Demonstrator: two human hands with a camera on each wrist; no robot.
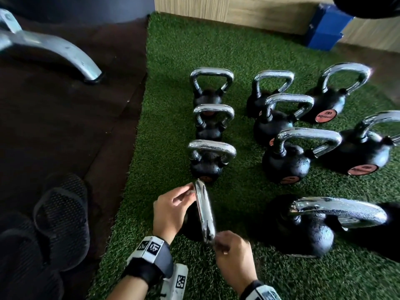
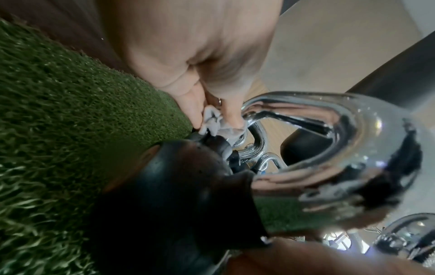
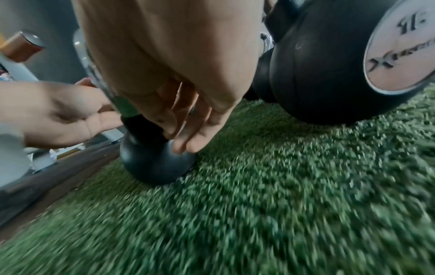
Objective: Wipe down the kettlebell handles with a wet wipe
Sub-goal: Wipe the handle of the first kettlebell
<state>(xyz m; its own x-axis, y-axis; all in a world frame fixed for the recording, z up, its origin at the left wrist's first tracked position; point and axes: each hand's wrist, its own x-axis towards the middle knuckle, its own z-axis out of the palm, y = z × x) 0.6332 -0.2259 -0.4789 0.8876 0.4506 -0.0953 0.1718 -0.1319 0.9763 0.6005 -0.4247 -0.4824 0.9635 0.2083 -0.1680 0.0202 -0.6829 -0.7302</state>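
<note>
- I see the nearest kettlebell [image 1: 192, 221] standing on the green turf [image 1: 168, 61], at the near end of the left row of kettlebells, just in front of the third one [image 1: 206, 167].
- Its chrome handle [image 1: 205, 213] runs from far to near in the head view, and both hands are at it.
- My left hand [image 1: 171, 210] is at the far end of the handle. Its grip is clamped on a crumpled pale wipe [image 2: 213, 121], pinched between thumb and fingers and pressed where the handle meets the black body.
- My right hand [image 1: 233, 254] is at the near end of the handle. Its fingers [image 3: 188, 128] point down and touch the black body near the base of the handle. Whether this grip is closed around the handle I cannot tell, because the palm hides it.
- To the right of this kettlebell a larger one [image 1: 307, 230] stands close, and more kettlebells stand beyond it.
- To the left of the turf is a dark floor mat [image 1: 65, 118], with black sandals [image 1: 62, 219] and a grey metal leg [image 1: 54, 53] on it.
- A blue box [image 1: 326, 27] stands far behind, by the wood wall.
</note>
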